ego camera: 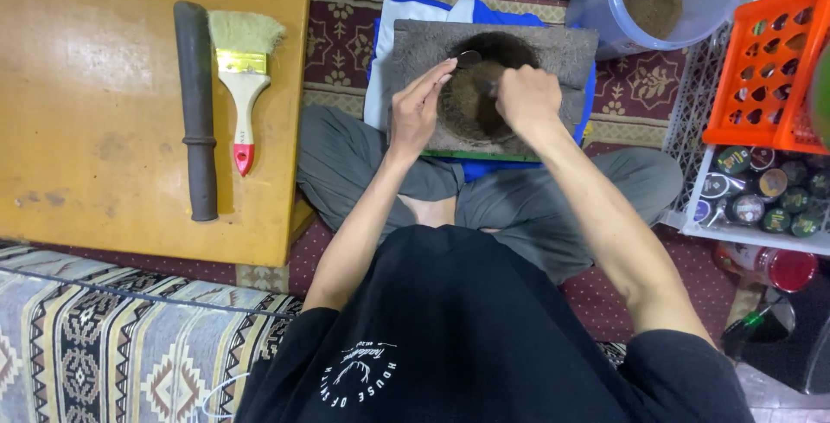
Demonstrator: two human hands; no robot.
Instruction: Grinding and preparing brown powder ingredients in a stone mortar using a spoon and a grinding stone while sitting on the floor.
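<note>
The person sits cross-legged; a grey block (pixel 553 51) rests across the legs, with a round hollow of brown powder (pixel 471 99) at its centre. Left hand (pixel 417 112) lies on the block's left part, fingers narrow, pinching a small dark round piece (pixel 469 59) at the hollow's far rim. Right hand (pixel 526 99), fist closed around a dark tool (pixel 489 87), sits just right of the hollow and nearer to it. Farther off stands a clear tub (pixel 692 8).
</note>
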